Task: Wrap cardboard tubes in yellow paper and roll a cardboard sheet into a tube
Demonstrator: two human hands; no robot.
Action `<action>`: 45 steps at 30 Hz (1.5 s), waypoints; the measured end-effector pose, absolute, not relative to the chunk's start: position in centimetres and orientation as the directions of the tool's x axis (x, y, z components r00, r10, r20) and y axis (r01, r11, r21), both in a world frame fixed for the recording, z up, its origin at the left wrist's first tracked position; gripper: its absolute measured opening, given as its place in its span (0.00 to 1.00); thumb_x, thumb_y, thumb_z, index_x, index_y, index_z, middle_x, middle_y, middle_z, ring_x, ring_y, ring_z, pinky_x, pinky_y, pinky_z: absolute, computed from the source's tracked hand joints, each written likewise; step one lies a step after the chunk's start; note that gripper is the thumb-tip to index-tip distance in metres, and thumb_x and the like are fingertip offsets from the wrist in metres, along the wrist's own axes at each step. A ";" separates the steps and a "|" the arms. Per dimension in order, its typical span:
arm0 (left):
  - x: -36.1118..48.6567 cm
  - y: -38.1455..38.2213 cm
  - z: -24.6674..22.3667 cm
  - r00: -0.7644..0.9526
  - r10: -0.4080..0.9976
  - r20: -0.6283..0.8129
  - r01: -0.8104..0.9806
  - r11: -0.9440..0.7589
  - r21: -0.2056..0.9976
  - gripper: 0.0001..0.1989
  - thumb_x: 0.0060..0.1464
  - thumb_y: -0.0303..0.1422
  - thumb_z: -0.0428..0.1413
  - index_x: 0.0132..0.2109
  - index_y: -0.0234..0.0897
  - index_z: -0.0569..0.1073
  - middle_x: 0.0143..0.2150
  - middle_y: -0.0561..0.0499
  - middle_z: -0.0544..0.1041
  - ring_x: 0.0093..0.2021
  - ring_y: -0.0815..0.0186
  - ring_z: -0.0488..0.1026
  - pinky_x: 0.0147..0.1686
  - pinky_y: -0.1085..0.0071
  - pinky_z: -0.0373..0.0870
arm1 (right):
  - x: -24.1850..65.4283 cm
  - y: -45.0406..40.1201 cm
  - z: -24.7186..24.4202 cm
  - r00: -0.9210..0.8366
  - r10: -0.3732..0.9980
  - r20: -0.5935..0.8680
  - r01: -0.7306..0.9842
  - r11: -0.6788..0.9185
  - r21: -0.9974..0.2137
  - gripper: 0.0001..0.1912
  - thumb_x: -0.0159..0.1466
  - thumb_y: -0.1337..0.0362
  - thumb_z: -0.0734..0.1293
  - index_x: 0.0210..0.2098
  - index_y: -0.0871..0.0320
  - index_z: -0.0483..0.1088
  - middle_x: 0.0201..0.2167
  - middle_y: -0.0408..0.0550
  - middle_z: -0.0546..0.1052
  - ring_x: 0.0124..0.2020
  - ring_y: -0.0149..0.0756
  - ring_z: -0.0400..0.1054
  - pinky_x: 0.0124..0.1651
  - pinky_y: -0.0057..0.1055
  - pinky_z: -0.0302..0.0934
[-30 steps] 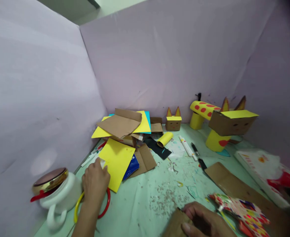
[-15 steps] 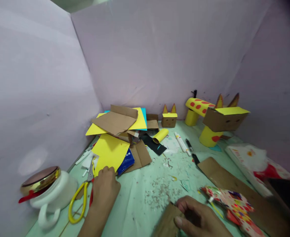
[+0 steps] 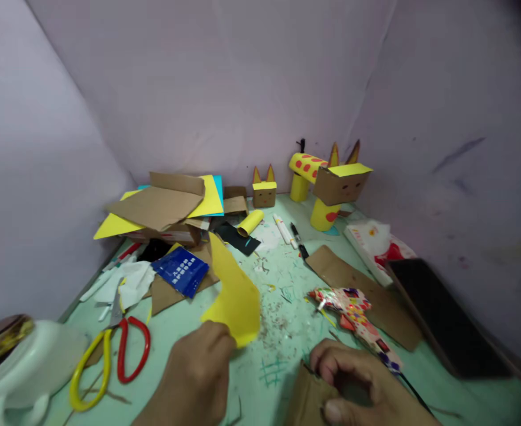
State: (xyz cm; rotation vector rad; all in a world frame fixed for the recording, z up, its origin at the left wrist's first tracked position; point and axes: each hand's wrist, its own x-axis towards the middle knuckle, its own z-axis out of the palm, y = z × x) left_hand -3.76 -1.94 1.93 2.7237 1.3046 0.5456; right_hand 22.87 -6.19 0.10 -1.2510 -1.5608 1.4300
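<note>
A yellow sheet of paper (image 3: 238, 296) with a curved cut edge is pinched at its lower corner by my left hand (image 3: 202, 367), raised over the table. My right hand (image 3: 353, 378) grips a brown cardboard piece (image 3: 307, 396), perhaps a small box, at the bottom edge; its lower part is out of view. Left of my left hand lie scissors (image 3: 109, 349) with one yellow and one red handle loop. A patterned glue gun (image 3: 353, 313) rests just beyond my right hand, on a long cardboard strip (image 3: 402, 331).
A white pot (image 3: 51, 361) stands at left. Behind are a blue packet (image 3: 181, 271), stacked cardboard (image 3: 158, 207), a yellow tube (image 3: 250, 222), markers (image 3: 283, 229), a cardboard cat head (image 3: 264, 195) and a spotted yellow animal (image 3: 326, 192). A dark phone (image 3: 446, 319) lies at right.
My left hand has drawn the yellow paper off the pile to the right and nearer, uncovering the blue packet. My right hand still grips the cardboard. The view has turned right.
</note>
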 end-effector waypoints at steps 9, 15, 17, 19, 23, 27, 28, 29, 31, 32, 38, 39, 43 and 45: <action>-1.1 -3.8 -0.5 0.757 0.539 0.369 0.501 -0.842 0.202 0.07 0.54 0.28 0.48 0.28 0.41 0.63 0.23 0.53 0.68 0.21 0.66 0.63 0.19 0.68 0.55 | 25.3 -10.2 0.0 -0.218 0.962 -0.164 0.274 -0.101 -0.956 0.15 0.52 0.52 0.72 0.25 0.55 0.66 0.27 0.44 0.71 0.30 0.37 0.67 0.33 0.28 0.60; -0.3 -4.1 0.0 0.685 0.551 0.476 0.541 -0.823 0.173 0.07 0.55 0.33 0.49 0.40 0.38 0.68 0.35 0.46 0.74 0.33 0.61 0.71 0.30 0.65 0.69 | 24.7 -10.4 -0.4 -0.104 0.989 -0.106 0.166 -0.087 -0.982 0.17 0.52 0.50 0.71 0.24 0.55 0.65 0.26 0.43 0.69 0.30 0.37 0.66 0.33 0.29 0.62; 0.4 -4.4 -1.1 0.669 0.565 0.483 0.598 -0.795 0.101 0.13 0.52 0.31 0.48 0.46 0.36 0.68 0.43 0.42 0.75 0.41 0.55 0.71 0.38 0.60 0.70 | 24.8 -10.3 -0.5 -0.093 0.992 -0.090 0.160 -0.074 -0.984 0.17 0.52 0.50 0.71 0.24 0.56 0.65 0.26 0.43 0.69 0.28 0.35 0.65 0.30 0.28 0.61; 0.8 -4.7 -2.1 0.667 0.597 0.445 0.653 -0.756 0.035 0.17 0.49 0.27 0.47 0.47 0.34 0.68 0.45 0.40 0.74 0.45 0.53 0.70 0.42 0.57 0.69 | 24.9 -10.2 -0.4 -0.081 0.994 -0.076 0.158 -0.063 -0.985 0.17 0.52 0.51 0.72 0.23 0.56 0.64 0.25 0.43 0.69 0.27 0.35 0.65 0.29 0.27 0.61; 0.5 -4.6 -2.7 0.746 0.534 0.397 0.614 -0.782 -0.102 0.18 0.41 0.24 0.48 0.42 0.30 0.70 0.41 0.38 0.76 0.42 0.53 0.71 0.41 0.59 0.70 | 24.9 -10.0 -0.4 -0.028 0.997 -0.079 0.135 -0.074 -0.988 0.16 0.52 0.52 0.72 0.23 0.56 0.65 0.25 0.44 0.70 0.28 0.36 0.66 0.30 0.27 0.62; -0.4 -4.2 -2.2 0.799 0.500 0.334 0.563 -0.817 -0.122 0.18 0.39 0.23 0.48 0.40 0.32 0.71 0.40 0.40 0.76 0.42 0.52 0.71 0.42 0.57 0.68 | 25.0 -9.9 -0.5 0.002 0.993 -0.122 0.099 -0.122 -0.988 0.15 0.53 0.52 0.71 0.24 0.56 0.67 0.27 0.46 0.71 0.29 0.37 0.68 0.30 0.28 0.64; -0.5 -4.2 -2.0 0.802 0.496 0.332 0.554 -0.826 -0.103 0.17 0.40 0.23 0.48 0.40 0.33 0.71 0.40 0.41 0.77 0.42 0.53 0.71 0.43 0.57 0.68 | 25.0 -9.9 -0.6 0.005 0.991 -0.132 0.094 -0.132 -0.987 0.15 0.53 0.52 0.71 0.25 0.56 0.68 0.27 0.46 0.72 0.29 0.37 0.68 0.29 0.27 0.64; -0.7 -4.2 -1.8 0.802 0.491 0.341 0.544 -0.836 -0.076 0.17 0.40 0.23 0.47 0.40 0.33 0.71 0.39 0.42 0.77 0.41 0.54 0.71 0.43 0.58 0.68 | 25.0 -9.9 -0.6 0.015 0.990 -0.143 0.090 -0.144 -0.985 0.15 0.52 0.52 0.71 0.25 0.56 0.68 0.27 0.46 0.72 0.29 0.37 0.68 0.29 0.27 0.64; -0.9 -4.1 -1.6 0.782 0.488 0.388 0.534 -0.845 -0.014 0.15 0.43 0.22 0.47 0.39 0.36 0.71 0.38 0.45 0.77 0.40 0.57 0.71 0.42 0.61 0.68 | 24.8 -9.9 -0.7 0.045 0.985 -0.164 0.069 -0.166 -0.984 0.15 0.52 0.52 0.72 0.26 0.56 0.69 0.28 0.47 0.73 0.29 0.38 0.68 0.29 0.28 0.65; -1.0 -4.2 -1.4 0.759 0.494 0.423 0.539 -0.842 0.016 0.15 0.44 0.22 0.46 0.38 0.37 0.71 0.37 0.46 0.77 0.40 0.58 0.72 0.41 0.62 0.68 | 24.6 -9.8 -0.8 0.066 0.982 -0.176 0.052 -0.180 -0.982 0.14 0.52 0.53 0.72 0.26 0.56 0.70 0.29 0.47 0.74 0.30 0.38 0.69 0.30 0.28 0.65; -1.6 -4.7 0.1 0.631 0.611 0.478 0.594 -0.777 0.209 0.17 0.52 0.23 0.43 0.45 0.39 0.70 0.44 0.48 0.77 0.45 0.64 0.72 0.45 0.68 0.69 | 22.9 -8.5 -1.4 0.151 0.950 -0.273 0.018 -0.278 -0.960 0.09 0.52 0.58 0.71 0.27 0.58 0.72 0.26 0.44 0.74 0.29 0.34 0.67 0.33 0.27 0.62; -1.5 -4.7 0.3 0.601 0.628 0.495 0.614 -0.759 0.216 0.17 0.54 0.24 0.43 0.48 0.38 0.69 0.48 0.47 0.76 0.49 0.64 0.71 0.47 0.68 0.69 | 22.6 -8.3 -1.5 0.142 0.949 -0.281 0.024 -0.287 -0.958 0.09 0.51 0.59 0.71 0.27 0.58 0.72 0.25 0.44 0.73 0.28 0.34 0.67 0.32 0.27 0.62; 0.4 -4.7 0.0 0.652 0.521 0.550 0.543 -0.828 0.141 0.16 0.58 0.34 0.46 0.52 0.35 0.68 0.50 0.43 0.75 0.51 0.59 0.71 0.47 0.64 0.71 | 22.2 -7.8 -1.8 0.124 0.948 -0.293 0.034 -0.299 -0.954 0.09 0.52 0.59 0.70 0.28 0.59 0.72 0.24 0.44 0.73 0.27 0.33 0.65 0.31 0.28 0.60; 1.6 -4.6 -0.7 0.712 0.468 0.524 0.490 -0.865 0.106 0.15 0.58 0.32 0.47 0.50 0.34 0.69 0.48 0.43 0.76 0.47 0.59 0.72 0.45 0.63 0.72 | 22.3 -7.8 -2.0 0.118 0.947 -0.299 0.065 -0.307 -0.949 0.08 0.53 0.60 0.69 0.28 0.59 0.72 0.23 0.44 0.73 0.26 0.33 0.65 0.31 0.29 0.60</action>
